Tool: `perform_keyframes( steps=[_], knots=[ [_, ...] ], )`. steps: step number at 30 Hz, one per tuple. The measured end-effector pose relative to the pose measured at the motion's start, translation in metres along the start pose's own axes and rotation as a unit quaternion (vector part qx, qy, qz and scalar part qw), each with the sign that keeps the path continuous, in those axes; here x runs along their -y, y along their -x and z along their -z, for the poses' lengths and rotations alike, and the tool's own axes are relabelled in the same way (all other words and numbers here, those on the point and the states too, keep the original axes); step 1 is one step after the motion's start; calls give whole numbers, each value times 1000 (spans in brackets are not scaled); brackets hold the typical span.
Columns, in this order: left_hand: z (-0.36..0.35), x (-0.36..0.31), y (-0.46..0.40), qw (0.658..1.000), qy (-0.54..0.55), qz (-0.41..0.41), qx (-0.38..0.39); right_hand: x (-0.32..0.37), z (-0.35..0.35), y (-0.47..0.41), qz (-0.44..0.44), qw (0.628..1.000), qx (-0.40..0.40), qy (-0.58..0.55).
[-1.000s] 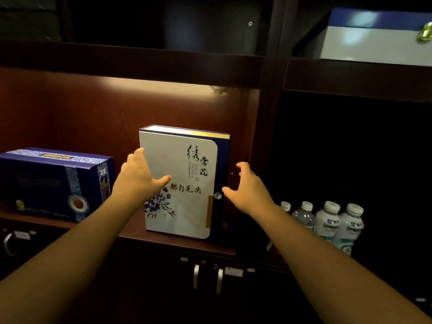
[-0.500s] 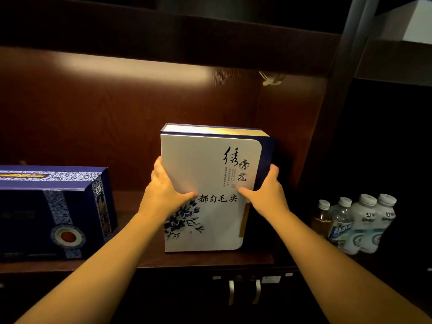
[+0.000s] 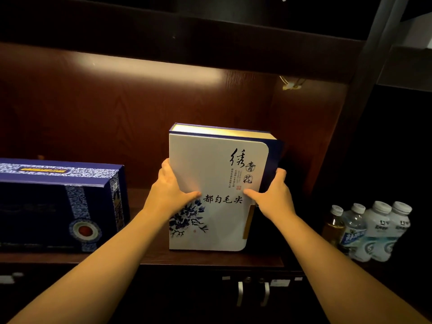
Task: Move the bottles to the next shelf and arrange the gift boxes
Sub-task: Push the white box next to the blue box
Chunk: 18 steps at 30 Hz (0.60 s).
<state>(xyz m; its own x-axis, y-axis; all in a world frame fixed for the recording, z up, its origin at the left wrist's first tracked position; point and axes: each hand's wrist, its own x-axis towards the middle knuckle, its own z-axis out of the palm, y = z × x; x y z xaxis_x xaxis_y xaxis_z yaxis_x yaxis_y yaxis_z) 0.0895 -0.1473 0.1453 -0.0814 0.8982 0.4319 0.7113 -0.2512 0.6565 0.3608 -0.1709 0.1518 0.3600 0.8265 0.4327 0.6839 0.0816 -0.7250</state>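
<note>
A white gift box point(image 3: 210, 174) with blue flowers, black calligraphy and a dark blue spine stands upright on the lit wooden shelf point(image 3: 149, 256). My left hand point(image 3: 168, 190) grips its left edge, thumb across the front. My right hand point(image 3: 273, 195) grips its right edge the same way. A long dark blue gift box point(image 3: 58, 204) lies on the same shelf at the left. Several small bottles point(image 3: 367, 230), white-capped, stand close together in the dark compartment to the right.
A vertical dark divider point(image 3: 360, 113) separates the lit shelf from the bottle compartment. Cabinet doors with two metal handles point(image 3: 252, 293) sit below the shelf. Another shelf board point(image 3: 210, 36) runs overhead. Bare shelf lies between the two boxes.
Both hands went from open and apart beside the white box to closed on its two side edges. The view has moved closer and a little left.
</note>
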Motion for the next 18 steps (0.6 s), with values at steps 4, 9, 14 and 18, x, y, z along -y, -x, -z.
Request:
perform_keyframes(
  steps=[4,9,14,18],
  knots=[
    [15,8,-2,1000,-16,13,-4,8,-12,1,23,1000,12,3],
    [29,22,-5,999,-27,21,-16,22,-28,3,38,999,27,-6],
    [48,40,-13,998,-48,16,-21,38,-49,9,45,999,26,-11],
    [70,54,-23,994,-101,-11,-36,51,-64,14,44,999,23,-15]
  ],
)
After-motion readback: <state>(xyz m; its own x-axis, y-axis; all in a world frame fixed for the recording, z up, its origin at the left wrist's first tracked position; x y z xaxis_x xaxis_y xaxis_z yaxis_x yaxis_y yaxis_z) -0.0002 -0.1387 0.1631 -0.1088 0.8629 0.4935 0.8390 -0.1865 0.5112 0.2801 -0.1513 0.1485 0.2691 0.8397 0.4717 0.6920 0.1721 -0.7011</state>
